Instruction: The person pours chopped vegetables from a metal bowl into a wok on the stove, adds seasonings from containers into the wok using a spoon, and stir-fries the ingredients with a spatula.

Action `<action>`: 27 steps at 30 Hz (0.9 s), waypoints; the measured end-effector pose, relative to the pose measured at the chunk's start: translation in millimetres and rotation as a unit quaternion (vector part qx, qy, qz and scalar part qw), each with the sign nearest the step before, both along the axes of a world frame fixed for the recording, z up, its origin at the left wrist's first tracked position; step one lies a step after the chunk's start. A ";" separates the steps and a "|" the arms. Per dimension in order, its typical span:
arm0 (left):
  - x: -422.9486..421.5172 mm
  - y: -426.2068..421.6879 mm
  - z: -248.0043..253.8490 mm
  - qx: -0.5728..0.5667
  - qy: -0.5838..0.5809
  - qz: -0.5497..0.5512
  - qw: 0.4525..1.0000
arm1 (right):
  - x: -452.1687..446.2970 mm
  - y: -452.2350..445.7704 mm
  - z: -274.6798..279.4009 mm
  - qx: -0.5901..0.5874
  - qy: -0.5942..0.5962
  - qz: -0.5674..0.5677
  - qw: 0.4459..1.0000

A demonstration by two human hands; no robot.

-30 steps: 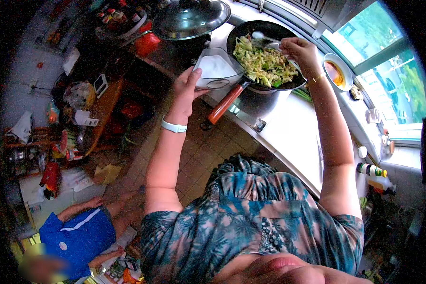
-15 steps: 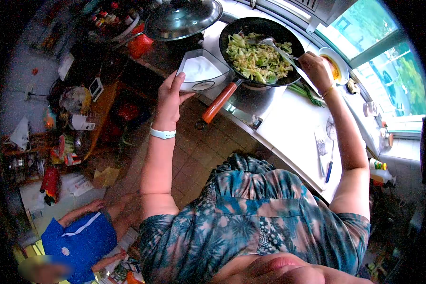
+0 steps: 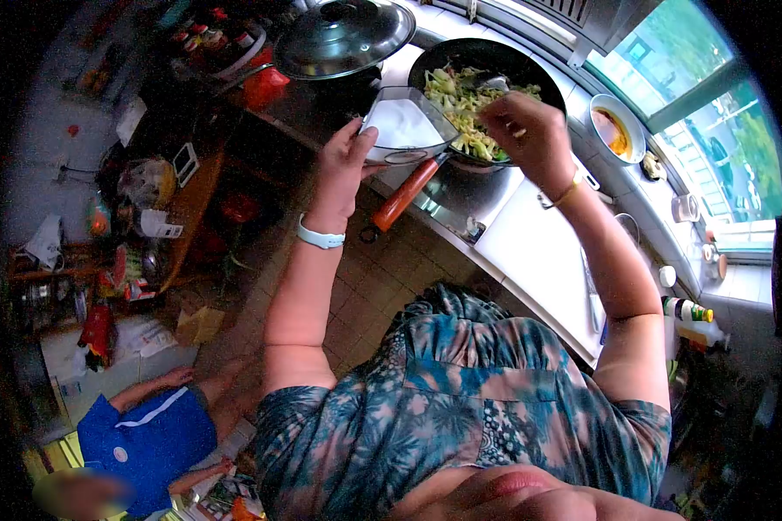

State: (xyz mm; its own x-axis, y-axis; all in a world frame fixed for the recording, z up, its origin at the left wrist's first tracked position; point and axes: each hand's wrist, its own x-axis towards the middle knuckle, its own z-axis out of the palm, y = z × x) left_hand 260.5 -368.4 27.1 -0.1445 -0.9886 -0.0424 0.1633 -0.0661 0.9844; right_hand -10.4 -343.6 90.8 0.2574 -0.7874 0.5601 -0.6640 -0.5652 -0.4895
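Note:
My left hand (image 3: 343, 165) grips a clear container (image 3: 443, 135) of white powder or grains, tilted beside the pan. My right hand (image 3: 530, 135) is closed over the right part of the black frying pan (image 3: 552, 78) and appears wrapped around a spatula (image 3: 493, 84). Its handle is mostly hidden behind my fingers and wrist. Chopped green and yellowish food (image 3: 447, 87) fills the pan. The pan's wooden handle (image 3: 404, 195) points toward me, below the container.
A glass lid (image 3: 343, 39) rests on a pot at left. By the window stands a bowl with orange residue (image 3: 613, 130). A white cutting board (image 3: 530, 234) lies on the counter. A person in a blue shirt (image 3: 152, 443) is at lower left.
My right hand has moved left over the pan, nearer the container. The left hand with the container has shifted slightly right, close to the pan's rim.

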 end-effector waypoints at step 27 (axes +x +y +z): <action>25.1 3.7 -12.7 0.027 0.024 0.025 0.999 | -67.0 -99.7 -13.5 0.136 -0.148 -0.174 0.964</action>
State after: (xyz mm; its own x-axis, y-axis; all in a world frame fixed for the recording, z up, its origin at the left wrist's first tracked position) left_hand 285.6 -364.8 14.4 -0.0989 -0.9911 -0.0892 0.2146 -0.1087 0.9706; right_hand -77.4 -443.2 77.3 -0.1878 -0.9253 0.3294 -0.5982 -0.1583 -0.7856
